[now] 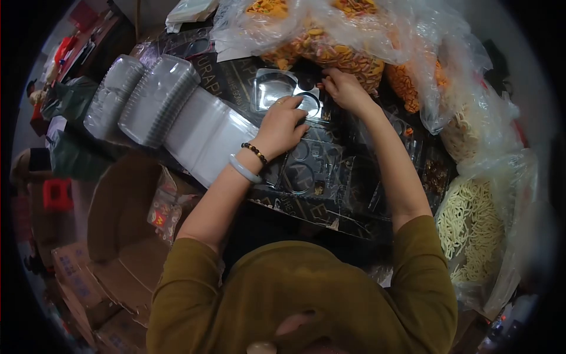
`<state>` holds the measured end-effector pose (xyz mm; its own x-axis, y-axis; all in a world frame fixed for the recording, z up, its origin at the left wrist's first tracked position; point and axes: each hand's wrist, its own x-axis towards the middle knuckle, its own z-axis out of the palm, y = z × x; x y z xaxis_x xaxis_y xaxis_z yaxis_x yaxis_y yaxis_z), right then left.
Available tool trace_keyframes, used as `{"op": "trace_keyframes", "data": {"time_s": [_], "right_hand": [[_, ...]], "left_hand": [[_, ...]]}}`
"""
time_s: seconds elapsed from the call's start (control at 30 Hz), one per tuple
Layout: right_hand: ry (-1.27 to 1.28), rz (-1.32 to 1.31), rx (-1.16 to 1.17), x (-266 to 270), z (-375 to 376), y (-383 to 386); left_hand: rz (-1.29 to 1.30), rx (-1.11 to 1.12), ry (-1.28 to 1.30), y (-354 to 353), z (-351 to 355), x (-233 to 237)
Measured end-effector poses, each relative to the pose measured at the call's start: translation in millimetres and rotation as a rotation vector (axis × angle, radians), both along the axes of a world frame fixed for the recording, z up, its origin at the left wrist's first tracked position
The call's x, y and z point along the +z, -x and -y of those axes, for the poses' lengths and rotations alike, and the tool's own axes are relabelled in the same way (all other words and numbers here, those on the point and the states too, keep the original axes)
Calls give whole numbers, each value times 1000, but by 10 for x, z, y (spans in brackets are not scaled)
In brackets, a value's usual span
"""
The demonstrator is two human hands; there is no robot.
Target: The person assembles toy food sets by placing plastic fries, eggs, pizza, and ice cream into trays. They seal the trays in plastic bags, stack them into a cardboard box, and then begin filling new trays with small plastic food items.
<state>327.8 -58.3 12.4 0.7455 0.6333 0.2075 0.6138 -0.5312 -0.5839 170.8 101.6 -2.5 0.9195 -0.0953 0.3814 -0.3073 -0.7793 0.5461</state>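
On the dark patterned table (312,207), my left hand (283,127) lies with its fingers apart on the near edge of a clear plastic tray (272,88) that has round and square compartments. A beaded bracelet and a pale bangle are on that wrist. My right hand (345,89) is beyond the tray's right side, its fingertips pinched together beside a bag of colourful snacks (342,56). What those fingers hold, if anything, is too small to make out. Another clear compartment tray (303,168) lies nearer my body.
Stacked clear containers (159,100) and flat plastic sheets (203,133) lie at the left. Bags of orange snacks (404,85) and pale noodle-like snacks (471,227) line the back and right. An open cardboard box (127,253) stands at the lower left.
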Motion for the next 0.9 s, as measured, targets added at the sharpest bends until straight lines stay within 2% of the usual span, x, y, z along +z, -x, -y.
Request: {"op": "trace_keyframes", "data": {"time_s": [0.13,0.23,0.33,0.37,0.47,0.57,0.67,0.77,0.9], "right_hand": [[76,-7,-96,27,-32,48],[-82,20,-94,53,-52,74],[-177,165,-17,-97,-116,46],[-209,114,-22,-173,-131,8],[-391,-275,-95,-89,-160,107],[-331,-296,-78,-60,-112,126],[-61,290,-18,-207,-66,74],[114,422,-48,-133,-112,146],[64,-66,-49,-58,-94,44]], "left_hand": [[-19,-26,-6,-29,-24,19],[-40,-60,-15,-32,-55,22],[-36,-77,-11,-42,-76,4],[-35,-83,-6,-38,-82,2],[-58,-95,-3,-7,-90,15],[-90,-106,-11,2,-98,67],[-92,-115,-15,4,-91,43],[-74,-121,-15,2,-105,9],[-76,-117,26,5,-99,16]]}}
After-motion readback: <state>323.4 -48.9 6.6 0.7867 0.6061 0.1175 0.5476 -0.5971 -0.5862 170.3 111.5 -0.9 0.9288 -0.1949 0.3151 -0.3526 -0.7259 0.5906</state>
